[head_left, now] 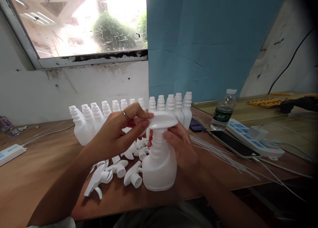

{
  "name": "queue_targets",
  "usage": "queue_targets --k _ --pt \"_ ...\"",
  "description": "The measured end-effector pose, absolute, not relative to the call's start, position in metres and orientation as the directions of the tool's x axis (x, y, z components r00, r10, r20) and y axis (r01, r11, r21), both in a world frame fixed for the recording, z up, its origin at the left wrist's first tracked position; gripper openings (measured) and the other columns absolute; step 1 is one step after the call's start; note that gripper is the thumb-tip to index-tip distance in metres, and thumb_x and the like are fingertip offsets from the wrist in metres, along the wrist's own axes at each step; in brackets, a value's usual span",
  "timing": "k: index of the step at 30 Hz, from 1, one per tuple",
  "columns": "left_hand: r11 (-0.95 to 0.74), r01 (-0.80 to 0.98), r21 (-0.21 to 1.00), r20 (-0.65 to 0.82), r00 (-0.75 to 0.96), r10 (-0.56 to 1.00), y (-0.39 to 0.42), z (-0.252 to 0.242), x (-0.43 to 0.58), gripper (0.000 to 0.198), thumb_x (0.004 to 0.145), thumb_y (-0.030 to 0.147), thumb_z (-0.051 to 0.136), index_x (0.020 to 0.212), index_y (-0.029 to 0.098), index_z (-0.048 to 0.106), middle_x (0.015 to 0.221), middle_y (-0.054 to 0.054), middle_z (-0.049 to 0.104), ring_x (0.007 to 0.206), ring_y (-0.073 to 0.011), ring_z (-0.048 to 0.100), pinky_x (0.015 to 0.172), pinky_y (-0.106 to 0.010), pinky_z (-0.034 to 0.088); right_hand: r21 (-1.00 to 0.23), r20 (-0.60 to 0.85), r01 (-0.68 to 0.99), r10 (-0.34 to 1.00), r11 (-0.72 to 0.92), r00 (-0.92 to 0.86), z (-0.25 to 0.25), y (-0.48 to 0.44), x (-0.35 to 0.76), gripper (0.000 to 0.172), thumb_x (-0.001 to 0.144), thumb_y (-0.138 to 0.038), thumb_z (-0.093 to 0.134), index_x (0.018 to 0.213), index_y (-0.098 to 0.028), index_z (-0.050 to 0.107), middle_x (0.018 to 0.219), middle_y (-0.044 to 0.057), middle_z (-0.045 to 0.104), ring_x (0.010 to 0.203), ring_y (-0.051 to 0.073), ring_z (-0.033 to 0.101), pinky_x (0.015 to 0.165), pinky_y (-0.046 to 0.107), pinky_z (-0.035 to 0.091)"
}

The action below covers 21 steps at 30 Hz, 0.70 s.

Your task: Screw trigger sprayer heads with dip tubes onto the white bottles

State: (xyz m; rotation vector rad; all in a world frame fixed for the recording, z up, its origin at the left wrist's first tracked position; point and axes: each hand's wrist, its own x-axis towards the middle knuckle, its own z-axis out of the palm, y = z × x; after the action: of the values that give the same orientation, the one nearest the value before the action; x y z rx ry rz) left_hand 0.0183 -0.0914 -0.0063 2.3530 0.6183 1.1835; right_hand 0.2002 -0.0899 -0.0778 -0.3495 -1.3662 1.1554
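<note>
1. We work at a broad brown wooden table (37, 165), its back edge along the wall.
2. Near that back edge we see a row of upright white plastic bottles with ribbed, open necks (152, 103). They stand so close that one knock could, we judge, topple several.
3. Near the middle of the table's front edge is an upright white plastic bottle with a ribbed neck (159, 171), topped by a smooth white plastic trigger spray head (162, 120).
4. Our right hand (185, 151) has its grip closed around this bottle's neck. Squeezing too hard might flex the wall; holding too loosely might let the bottle turn.
5. Our left hand (124, 125) pinches the spray head's rear end, its grip closed, thumb against finger. A tilted push could seat the head crookedly; we cannot tell whether its collar sits square.
6. Toward the table's right edge, a clear plastic water bottle with a white cap (222, 112) carries a green label with pale characters, too blurred for us to read. The bottles in the row show no writing.
7. Loose white plastic trigger heads (134, 178) lie left of the held bottle; a sleeve could sweep those by the front edge off.
</note>
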Motion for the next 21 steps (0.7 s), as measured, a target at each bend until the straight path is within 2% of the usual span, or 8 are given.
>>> queue_targets --k 2,5,10,14,18,21 --pt "-0.795 0.188 0.576 0.614 0.542 0.573 -0.0907 -0.0059 0.0179 0.012 0.095 0.022 0.053 0.086 0.018 0.046 0.093 -0.005 0.063 0.067 -0.0112 0.061 0.059 -0.025 0.054 -0.780 0.571 -0.443 0.791 0.441 -0.219 -0.0778 -0.0893 0.2009 0.024 0.086 -0.037 0.067 0.102 -0.024 0.055 0.082 0.001 0.066 0.069 0.016 0.066 0.061 0.029 0.055" --pt "-0.778 0.167 0.605 0.598 0.550 0.584 -0.0893 -0.0059 0.0180 0.014 0.095 0.023 0.054 0.085 0.018 0.045 0.099 -0.006 0.063 0.068 -0.0110 0.062 0.058 -0.024 0.053 -0.806 0.551 -0.384 0.808 0.451 -0.208 -0.0765 -0.0897 0.2016 0.031 0.080 -0.030 0.074 0.102 -0.025 0.052 0.084 0.000 0.066 0.071 0.015 0.065 0.064 0.028 0.055" --pt "-0.781 0.149 0.607 0.598 0.562 0.572 -0.0904 -0.0059 0.0186 0.013 0.095 0.021 0.054 0.086 0.019 0.045 0.103 -0.005 0.062 0.067 -0.0091 0.060 0.057 -0.024 0.051 -0.781 0.586 -0.422 0.773 0.460 -0.242 -0.0744 -0.0904 0.2010 0.034 0.086 -0.040 0.067 0.110 -0.026 0.048 0.088 0.001 0.066 0.068 0.015 0.064 0.062 0.030 0.056" --pt "-0.797 0.169 0.579 0.599 0.576 0.557 -0.0918 -0.0055 0.0167 0.014 0.095 0.019 0.054 0.084 0.019 0.044 0.098 -0.003 0.062 0.068 -0.0092 0.060 0.059 -0.023 0.051 -0.795 0.580 -0.356 0.788 0.491 -0.209 -0.0760 -0.0900 0.2006 0.037 0.081 -0.031 0.074 0.109 -0.025 0.050 0.088 0.000 0.066 0.070 0.014 0.065 0.064 0.028 0.057" --pt "-0.818 0.171 0.549 0.616 0.579 0.534 -0.0906 -0.0063 0.0151 0.014 0.094 0.018 0.055 0.085 0.019 0.045 0.094 -0.002 0.062 0.070 -0.0094 0.061 0.061 -0.023 0.052 -0.791 0.583 -0.382 0.778 0.478 -0.233 -0.0770 -0.0907 0.2022 0.030 0.086 -0.041 0.066 0.106 -0.019 0.057 0.083 0.004 0.067 0.070 0.017 0.066 0.061 0.030 0.056" --pt "-0.813 0.166 0.558 0.619 0.570 0.541 -0.0909 -0.0074 0.0164 0.013 0.094 0.017 0.056 0.086 0.019 0.046 0.099 -0.003 0.061 0.071 -0.0091 0.062 0.061 -0.022 0.053 -0.818 0.547 -0.337 0.810 0.466 -0.211 -0.0734 -0.0938 0.2020 0.032 0.082 -0.036 0.072 0.104 -0.018 0.057 0.082 0.004 0.067 0.066 0.015 0.065 0.061 0.028 0.056"
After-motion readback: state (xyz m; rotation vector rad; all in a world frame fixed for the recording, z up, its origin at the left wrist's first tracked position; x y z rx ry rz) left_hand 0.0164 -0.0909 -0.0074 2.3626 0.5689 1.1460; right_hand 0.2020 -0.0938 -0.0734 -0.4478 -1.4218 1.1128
